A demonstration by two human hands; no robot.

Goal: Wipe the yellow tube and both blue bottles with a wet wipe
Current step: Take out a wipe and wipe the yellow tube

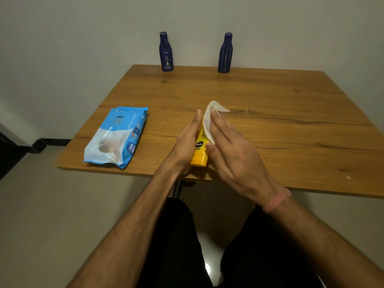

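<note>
A yellow tube (200, 151) with its cap toward me sits between my two hands above the near table edge. My left hand (188, 140) supports the tube from the left with straight fingers laid along it. My right hand (230, 146) presses a white wet wipe (209, 119) flat against the tube's right side, fingers straight; the wipe's far end curls up free. Two dark blue bottles stand upright at the table's far edge: the left bottle (166, 51) shows its label, the right bottle (225, 53) shows a plain side.
A blue and white wet wipe pack (117, 138) lies at the near left of the wooden table (280, 113). A pale wall rises right behind the bottles. My dark-clad legs are under the near edge.
</note>
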